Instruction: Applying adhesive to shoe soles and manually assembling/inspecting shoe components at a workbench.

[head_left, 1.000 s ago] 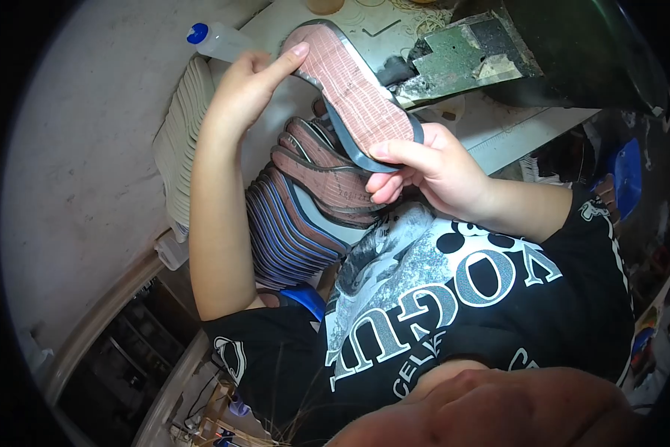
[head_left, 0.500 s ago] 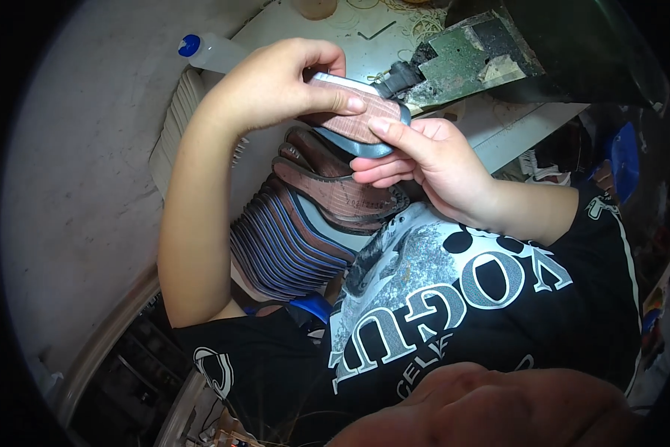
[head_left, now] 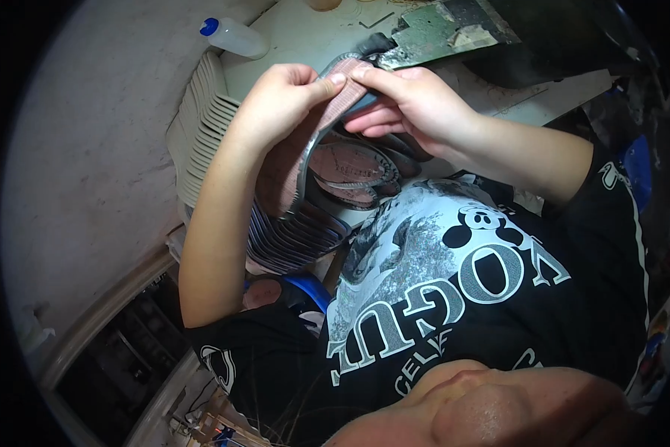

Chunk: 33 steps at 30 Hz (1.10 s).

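Note:
A long shoe sole [head_left: 286, 167] with a brownish-pink face and a grey rim is held between both hands, tilted and bent over at its upper end. My left hand [head_left: 283, 100] pinches its left edge, thumb on the pink face. On the other edge, my right hand [head_left: 428, 104] presses its thumb near the left one, fingers underneath. The sole's far end lies close to the dark part [head_left: 376, 46] of a green machine [head_left: 443, 33]; whether they touch I cannot tell. Below my hands lie loose soles [head_left: 350, 165] and a stack of soles [head_left: 290, 242], partly covered by the held one.
A row of pale grey soles [head_left: 204, 123] leans along the wall at the left. Behind it lies a white bottle [head_left: 238, 39] with a blue cap. A hex key [head_left: 377, 21] rests on the white table [head_left: 298, 33]. Blue plastic [head_left: 637, 171] shows far right.
The sole has swung from lying across my hands to slanting down toward the stack, showing more of its length. Both hands have shifted, with their thumbs now closer together. The view has shifted too.

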Tool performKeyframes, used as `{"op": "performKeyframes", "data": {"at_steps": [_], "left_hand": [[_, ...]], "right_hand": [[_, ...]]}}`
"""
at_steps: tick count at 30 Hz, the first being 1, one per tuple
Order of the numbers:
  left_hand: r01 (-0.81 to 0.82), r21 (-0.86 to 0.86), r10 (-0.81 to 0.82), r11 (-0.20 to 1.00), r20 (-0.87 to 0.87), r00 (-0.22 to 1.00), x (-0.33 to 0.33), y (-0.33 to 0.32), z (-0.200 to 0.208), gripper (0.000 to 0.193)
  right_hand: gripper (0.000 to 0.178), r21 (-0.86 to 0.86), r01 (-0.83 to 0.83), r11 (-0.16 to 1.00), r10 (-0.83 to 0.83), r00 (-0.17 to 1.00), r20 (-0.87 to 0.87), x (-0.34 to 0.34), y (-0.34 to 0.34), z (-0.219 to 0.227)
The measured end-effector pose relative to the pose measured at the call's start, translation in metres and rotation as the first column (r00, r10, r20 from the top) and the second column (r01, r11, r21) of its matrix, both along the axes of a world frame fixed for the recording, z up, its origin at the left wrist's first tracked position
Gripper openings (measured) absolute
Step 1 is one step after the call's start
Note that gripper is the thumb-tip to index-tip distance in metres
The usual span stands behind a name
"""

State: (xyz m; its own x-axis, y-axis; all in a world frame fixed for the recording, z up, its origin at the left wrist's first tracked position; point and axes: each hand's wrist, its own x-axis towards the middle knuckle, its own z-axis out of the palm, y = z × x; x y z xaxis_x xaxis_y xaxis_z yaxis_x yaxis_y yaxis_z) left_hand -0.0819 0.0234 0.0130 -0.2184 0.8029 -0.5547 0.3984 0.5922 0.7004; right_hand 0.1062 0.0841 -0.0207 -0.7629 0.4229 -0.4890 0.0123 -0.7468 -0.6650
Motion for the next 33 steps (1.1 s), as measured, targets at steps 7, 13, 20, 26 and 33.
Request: {"op": "performKeyframes", "data": {"at_steps": [7,13,20,26,33], "left_hand": [[-0.164,-0.070,0.168,0.984,0.060,0.984,0.007,-0.001,0.000,0.043],[-0.167,-0.139,0.189,0.976,0.164,0.968,0.005,-0.005,0.000,0.049],[-0.177,-0.040,0.181,0.983,0.159,0.970,0.011,-0.002,0.002,0.055],[-0.208,0.056,0.201,0.977,0.104,0.974,-0.006,0.007,-0.005,0.053],[-0.683,0.171,0.544,0.710,0.484,0.686,-0.008,-0.067,-0.010,0.046]], "right_hand": [[0.032,0.181,-0.101,0.978,0.091,0.994,0.059,-0.014,0.016,-0.021],[0.031,0.235,-0.485,0.842,0.486,0.872,0.058,0.027,0.030,-0.013],[0.034,0.204,-0.263,0.943,0.253,0.965,0.073,0.083,0.009,-0.004],[0.035,0.152,-0.148,0.977,0.153,0.988,-0.024,0.053,-0.003,-0.007],[0.033,0.671,-0.180,0.719,0.338,0.935,-0.111,0.026,-0.048,0.008]]}}
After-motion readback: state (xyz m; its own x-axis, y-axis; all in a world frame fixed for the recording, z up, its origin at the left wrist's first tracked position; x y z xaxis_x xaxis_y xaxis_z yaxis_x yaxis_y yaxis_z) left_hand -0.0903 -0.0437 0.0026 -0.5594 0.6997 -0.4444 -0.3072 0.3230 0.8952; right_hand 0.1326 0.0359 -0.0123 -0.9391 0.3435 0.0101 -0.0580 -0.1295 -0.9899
